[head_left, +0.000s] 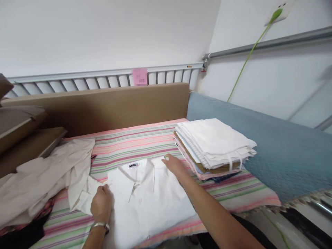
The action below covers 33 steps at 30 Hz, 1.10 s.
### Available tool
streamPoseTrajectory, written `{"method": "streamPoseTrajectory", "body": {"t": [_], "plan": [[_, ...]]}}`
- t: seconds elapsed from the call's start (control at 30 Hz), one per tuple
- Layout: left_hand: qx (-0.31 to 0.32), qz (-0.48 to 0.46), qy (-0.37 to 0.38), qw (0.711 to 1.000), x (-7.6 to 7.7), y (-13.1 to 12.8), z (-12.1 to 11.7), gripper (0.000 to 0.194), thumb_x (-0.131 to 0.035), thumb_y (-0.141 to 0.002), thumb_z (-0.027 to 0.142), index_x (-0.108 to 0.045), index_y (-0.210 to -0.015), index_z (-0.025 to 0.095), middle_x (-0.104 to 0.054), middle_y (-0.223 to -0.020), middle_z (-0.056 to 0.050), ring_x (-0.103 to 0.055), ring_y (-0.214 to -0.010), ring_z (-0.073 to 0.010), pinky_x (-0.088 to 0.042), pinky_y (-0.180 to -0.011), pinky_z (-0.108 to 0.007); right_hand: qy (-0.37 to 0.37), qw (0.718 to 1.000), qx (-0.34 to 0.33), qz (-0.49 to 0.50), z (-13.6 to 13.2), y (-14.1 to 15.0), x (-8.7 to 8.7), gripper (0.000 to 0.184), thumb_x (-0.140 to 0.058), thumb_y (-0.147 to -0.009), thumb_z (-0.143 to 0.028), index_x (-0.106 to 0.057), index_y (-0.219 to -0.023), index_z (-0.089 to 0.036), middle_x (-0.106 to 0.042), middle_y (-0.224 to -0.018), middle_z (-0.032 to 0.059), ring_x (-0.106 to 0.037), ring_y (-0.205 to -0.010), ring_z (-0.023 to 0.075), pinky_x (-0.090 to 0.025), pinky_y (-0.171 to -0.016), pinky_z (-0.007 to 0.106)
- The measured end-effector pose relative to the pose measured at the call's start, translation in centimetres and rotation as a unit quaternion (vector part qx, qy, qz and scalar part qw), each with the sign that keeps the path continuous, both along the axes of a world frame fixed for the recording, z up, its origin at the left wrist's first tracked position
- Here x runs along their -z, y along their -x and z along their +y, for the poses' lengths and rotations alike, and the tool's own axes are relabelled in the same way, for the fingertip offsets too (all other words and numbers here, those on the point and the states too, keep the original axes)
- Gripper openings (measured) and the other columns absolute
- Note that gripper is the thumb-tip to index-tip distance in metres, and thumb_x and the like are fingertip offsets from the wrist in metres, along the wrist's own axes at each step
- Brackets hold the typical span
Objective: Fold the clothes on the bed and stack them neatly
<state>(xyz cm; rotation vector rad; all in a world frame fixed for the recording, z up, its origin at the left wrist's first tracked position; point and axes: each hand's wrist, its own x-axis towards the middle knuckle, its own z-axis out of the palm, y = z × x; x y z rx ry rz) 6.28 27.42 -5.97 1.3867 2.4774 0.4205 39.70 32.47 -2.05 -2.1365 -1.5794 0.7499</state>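
Observation:
A white collared shirt (147, 204) lies front side up before me, its collar at the far end and a label showing inside the neck. Fingers curled, my left hand (101, 204) grips the shirt's left shoulder edge; a metal watch or bracelet is on that wrist. My right hand (174, 165) pinches the cloth at the shirt's right shoulder, beside the collar. The shirt's lower end runs toward the front edge of the striped cover (135, 140).
A stack of folded clothes (215, 141) stands to the right. Loose off-white cloth (44, 180) and brown cushions (38, 145) are on the left. A brown padded panel (124, 107) and a blue padded side (259, 138) bound the surface; a green cord (243, 69) hangs at the right.

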Motion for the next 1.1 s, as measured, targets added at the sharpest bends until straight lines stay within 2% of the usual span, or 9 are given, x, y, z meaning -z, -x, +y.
{"method": "streamPoseTrajectory", "body": {"t": [0.1,0.17,0.23,0.4,0.5,0.7,0.97,1.03,1.1], "plan": [[-0.001,0.001,-0.003,1.0,0.1,0.1,0.0,0.046,-0.017,-0.086,0.049,-0.053,-0.088,0.022,-0.067,-0.088,-0.015,-0.062,-0.081,-0.032,-0.04,-0.063,-0.037,0.0,0.997,-0.037,-0.067,-0.3,1.4,-0.6,0.031,-0.06,-0.077,-0.032,-0.063,-0.105,-0.019,-0.064,-0.111,0.014,-0.055,-0.108,0.03,-0.039,-0.086,0.039],[0.001,0.003,-0.003,1.0,0.1,0.1,0.0,0.045,-0.017,-0.086,0.049,-0.053,-0.089,0.022,-0.067,-0.088,-0.015,-0.062,-0.082,-0.0322,-0.04,-0.064,-0.037,0.005,0.994,-0.049,-0.095,-0.4,2.0,-0.8,0.016,-0.059,-0.075,-0.019,-0.066,-0.089,-0.015,-0.066,-0.102,0.0163,-0.058,-0.101,0.0297,-0.04,-0.082,0.038],[0.004,0.002,-0.005,1.0,0.0,0.1,-0.1,0.045,-0.017,-0.086,0.049,-0.053,-0.09,0.021,-0.067,-0.088,-0.015,-0.062,-0.082,-0.0321,-0.041,-0.064,-0.037,0.0,0.993,-0.056,-0.108,-0.4,2.1,-1.1,0.013,-0.056,-0.074,-0.011,-0.066,-0.082,-0.014,-0.067,-0.094,0.0167,-0.06,-0.096,0.028,-0.04,-0.078,0.036],[-0.003,-0.001,-0.009,1.0,-0.5,-0.2,-0.4,0.045,-0.019,-0.086,0.047,-0.055,-0.089,0.02,-0.068,-0.086,-0.015,-0.063,-0.08,-0.0309,-0.042,-0.063,-0.037,-0.051,0.995,-0.056,-0.057,0.0,0.5,-1.3,0.013,-0.049,-0.08,-0.016,-0.062,-0.08,-0.018,-0.067,-0.083,0.0064,-0.059,-0.081,0.0189,-0.038,-0.067,0.027],[0.0,-0.001,-0.019,1.0,-0.4,-0.2,-0.4,0.045,-0.019,-0.087,0.048,-0.056,-0.09,0.021,-0.068,-0.085,-0.014,-0.063,-0.079,-0.0304,-0.042,-0.062,-0.036,-0.069,0.997,-0.019,0.002,0.4,-0.2,0.3,0.02,-0.042,-0.087,-0.022,-0.058,-0.075,-0.018,-0.064,-0.078,0.0019,-0.056,-0.071,0.0139,-0.038,-0.06,0.024],[0.002,-0.012,-0.027,1.0,-0.1,0.1,-0.1,0.045,-0.022,-0.087,0.046,-0.058,-0.09,0.019,-0.068,-0.084,-0.016,-0.063,-0.078,-0.0318,-0.042,-0.062,-0.038,-0.073,0.993,0.057,0.077,0.6,-0.1,4.4,0.028,-0.048,-0.089,-0.035,-0.053,-0.07,-0.016,-0.056,-0.066,-0.0026,-0.049,-0.057,0.0098,-0.04,-0.058,0.024],[-0.012,-0.03,-0.058,0.998,0.6,-0.1,-0.1,0.047,-0.022,-0.087,0.046,-0.058,-0.092,0.018,-0.067,-0.082,-0.016,-0.062,-0.08,-0.0329,-0.042,-0.065,-0.04,-0.118,0.992,0.034,0.025,0.8,0.8,4.8,0.019,-0.039,-0.087,-0.025,-0.056,-0.081,-0.017,-0.062,-0.078,0.0035,-0.055,-0.074,0.0163,-0.039,-0.068,0.026],[-0.01,-0.044,-0.076,0.996,0.6,0.3,0.1,0.046,-0.024,-0.088,0.045,-0.059,-0.09,0.017,-0.067,-0.08,-0.016,-0.063,-0.078,-0.0315,-0.043,-0.065,-0.039,-0.115,0.993,0.028,-0.006,0.4,0.9,4.3,0.019,-0.041,-0.087,-0.024,-0.058,-0.089,-0.017,-0.062,-0.079,0.0057,-0.057,-0.076,0.0187,-0.039,-0.071,0.029],[-0.007,-0.065,-0.102,0.993,0.3,1.0,0.2,0.044,-0.026,-0.088,0.043,-0.061,-0.086,0.016,-0.068,-0.079,-0.014,-0.064,-0.077,-0.0284,-0.046,-0.066,-0.037,-0.121,0.992,0.026,-0.032,-0.5,0.9,3.5,0.024,-0.043,-0.086,-0.022,-0.057,-0.104,-0.016,-0.064,-0.092,0.011,-0.058,-0.086,0.0228,-0.04,-0.077,0.034]]}}
